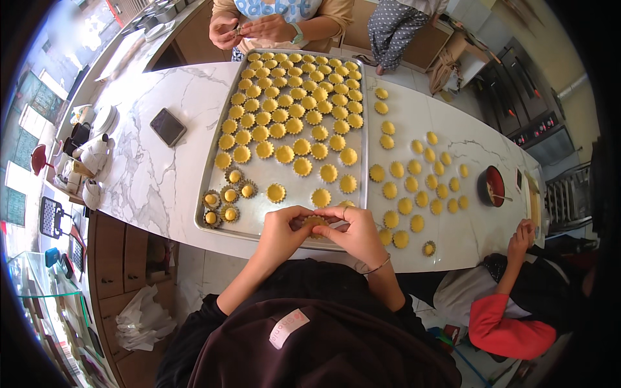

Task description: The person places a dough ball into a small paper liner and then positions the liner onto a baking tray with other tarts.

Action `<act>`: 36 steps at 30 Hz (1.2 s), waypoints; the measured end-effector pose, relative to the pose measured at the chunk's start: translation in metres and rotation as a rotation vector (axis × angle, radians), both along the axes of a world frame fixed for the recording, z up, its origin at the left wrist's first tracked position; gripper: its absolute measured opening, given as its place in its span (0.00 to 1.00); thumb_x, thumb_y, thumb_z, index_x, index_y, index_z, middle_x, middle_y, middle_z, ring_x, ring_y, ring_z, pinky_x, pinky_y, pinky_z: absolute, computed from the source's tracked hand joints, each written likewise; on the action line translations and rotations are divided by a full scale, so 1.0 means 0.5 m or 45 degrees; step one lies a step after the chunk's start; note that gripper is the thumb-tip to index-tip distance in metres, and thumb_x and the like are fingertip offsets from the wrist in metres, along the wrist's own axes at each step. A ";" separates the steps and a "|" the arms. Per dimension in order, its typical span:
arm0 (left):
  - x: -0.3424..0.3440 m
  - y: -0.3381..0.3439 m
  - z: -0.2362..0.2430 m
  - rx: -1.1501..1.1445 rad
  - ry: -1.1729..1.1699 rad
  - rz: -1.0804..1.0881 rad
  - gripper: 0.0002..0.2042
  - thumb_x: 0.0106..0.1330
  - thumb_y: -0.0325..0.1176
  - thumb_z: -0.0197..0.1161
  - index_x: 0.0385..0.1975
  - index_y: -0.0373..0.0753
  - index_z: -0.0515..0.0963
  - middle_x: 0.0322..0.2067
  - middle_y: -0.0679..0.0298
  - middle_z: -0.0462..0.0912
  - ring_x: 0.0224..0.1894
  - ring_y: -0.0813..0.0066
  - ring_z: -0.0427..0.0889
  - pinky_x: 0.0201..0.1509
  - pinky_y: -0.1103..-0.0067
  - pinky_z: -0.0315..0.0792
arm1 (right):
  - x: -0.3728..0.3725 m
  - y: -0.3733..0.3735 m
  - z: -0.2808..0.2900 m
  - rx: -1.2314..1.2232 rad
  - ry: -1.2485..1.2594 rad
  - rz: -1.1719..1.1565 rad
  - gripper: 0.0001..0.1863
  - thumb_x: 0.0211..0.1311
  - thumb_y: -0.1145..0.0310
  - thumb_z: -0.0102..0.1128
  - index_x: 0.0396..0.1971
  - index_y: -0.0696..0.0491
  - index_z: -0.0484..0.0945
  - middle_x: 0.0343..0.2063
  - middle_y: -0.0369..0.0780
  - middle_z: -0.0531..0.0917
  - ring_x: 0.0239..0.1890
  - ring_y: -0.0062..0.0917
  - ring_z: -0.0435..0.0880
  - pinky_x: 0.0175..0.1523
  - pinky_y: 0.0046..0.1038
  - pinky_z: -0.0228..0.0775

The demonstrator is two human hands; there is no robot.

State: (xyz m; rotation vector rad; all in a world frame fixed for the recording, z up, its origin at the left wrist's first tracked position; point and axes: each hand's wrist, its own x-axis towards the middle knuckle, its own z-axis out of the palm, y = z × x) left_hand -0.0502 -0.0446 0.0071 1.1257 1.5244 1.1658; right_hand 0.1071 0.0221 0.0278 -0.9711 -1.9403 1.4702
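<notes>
A small fluted tart mould with yellow dough (315, 222) is pinched between my two hands, just over the near edge of the metal baking tray (253, 218). My left hand (283, 227) grips its left side, fingers closed. Opposite it, my right hand (354, 231) has thumb and fingertips pressed on the dough's right side. Several dough-lined tart shells (284, 154) stand on the tray in close rows. At the tray's near-left corner sit several metal moulds with unpressed dough balls (229, 194). My fingers partly hide the mould I hold.
Flattened yellow dough rounds (414, 167) and one mould with a dough ball (429, 247) lie right of the tray. A dark bowl (495, 184) stands farther right; a phone (168, 127) lies left. Across the counter, a person's hands (255, 30) work; another person's hand (521, 240) is at right.
</notes>
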 end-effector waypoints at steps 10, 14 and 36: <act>-0.004 0.001 0.002 0.069 0.150 0.007 0.09 0.55 0.25 0.63 0.36 0.32 0.81 0.22 0.58 0.82 0.22 0.82 0.78 0.27 0.82 0.71 | -0.003 -0.004 0.002 0.054 -0.045 -0.054 0.11 0.55 0.72 0.63 0.38 0.59 0.81 0.30 0.45 0.83 0.28 0.27 0.84 0.33 0.22 0.76; -0.001 0.001 0.009 0.125 0.255 0.024 0.09 0.55 0.26 0.63 0.36 0.32 0.81 0.21 0.56 0.82 0.22 0.80 0.79 0.28 0.81 0.72 | -0.008 -0.006 -0.003 0.110 0.014 -0.065 0.10 0.54 0.73 0.63 0.38 0.59 0.81 0.30 0.45 0.83 0.28 0.27 0.84 0.33 0.23 0.77; -0.014 -0.012 -0.001 -0.032 -0.379 -0.058 0.13 0.60 0.24 0.60 0.45 0.27 0.76 0.31 0.62 0.83 0.35 0.82 0.80 0.37 0.84 0.74 | -0.013 -0.004 -0.028 0.251 0.017 -0.241 0.07 0.54 0.75 0.62 0.33 0.60 0.81 0.28 0.44 0.82 0.27 0.30 0.83 0.30 0.24 0.76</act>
